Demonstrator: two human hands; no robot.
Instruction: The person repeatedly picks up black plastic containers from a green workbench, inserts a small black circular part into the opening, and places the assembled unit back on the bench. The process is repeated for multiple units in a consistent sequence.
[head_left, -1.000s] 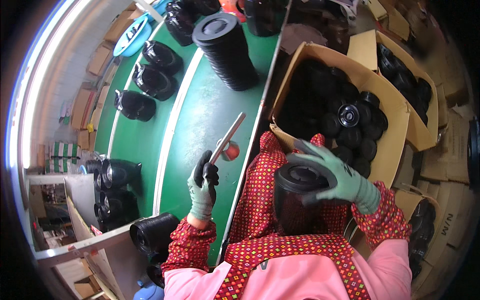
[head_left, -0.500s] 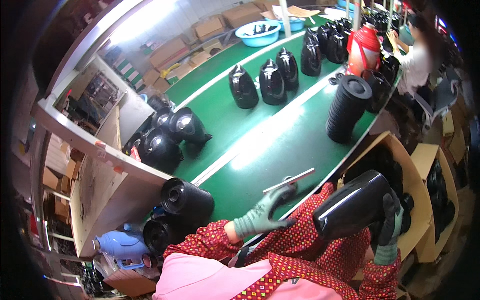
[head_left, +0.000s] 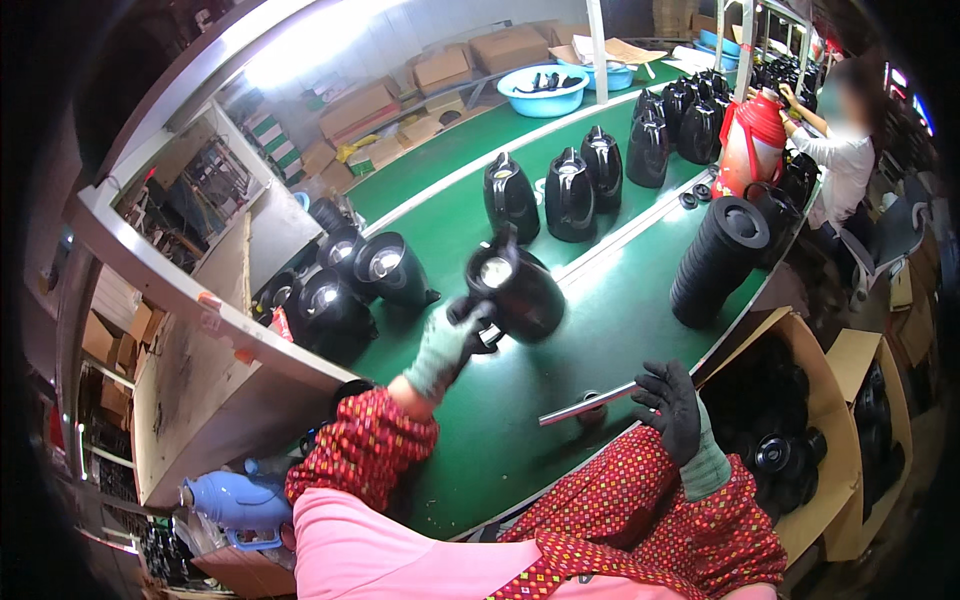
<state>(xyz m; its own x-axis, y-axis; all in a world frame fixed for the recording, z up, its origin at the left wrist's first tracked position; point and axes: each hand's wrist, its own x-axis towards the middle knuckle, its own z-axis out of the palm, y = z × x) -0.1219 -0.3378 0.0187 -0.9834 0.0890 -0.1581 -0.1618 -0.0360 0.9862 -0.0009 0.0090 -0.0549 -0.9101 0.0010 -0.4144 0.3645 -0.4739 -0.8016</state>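
My left hand (head_left: 450, 345), in a grey-green glove with dark fingers, is closed on the handle of a black thermos jug (head_left: 530, 300). The jug is tilted above the green conveyor belt, its silvery mouth turned toward the far left. Fingers spread, my right hand (head_left: 672, 410) holds nothing. It is raised over the belt's near edge, beside one end of a thin metal bar (head_left: 585, 405). A small round piece sits under that bar. Several more black jugs (head_left: 385, 265) stand grouped left of the held one.
Black jugs (head_left: 570, 195) stand upright farther along the belt. A red thermos (head_left: 752, 140) and a stack of black discs (head_left: 715, 265) are at the right. An open carton (head_left: 840, 470) holds black round parts. A blue basin (head_left: 545, 98) lies beyond; a co-worker (head_left: 845, 150) works far right.
A black jug was in my right hand over my lap; now my left hand has a black jug by its handle, farther over the belt. My right hand is empty and has moved up and left.
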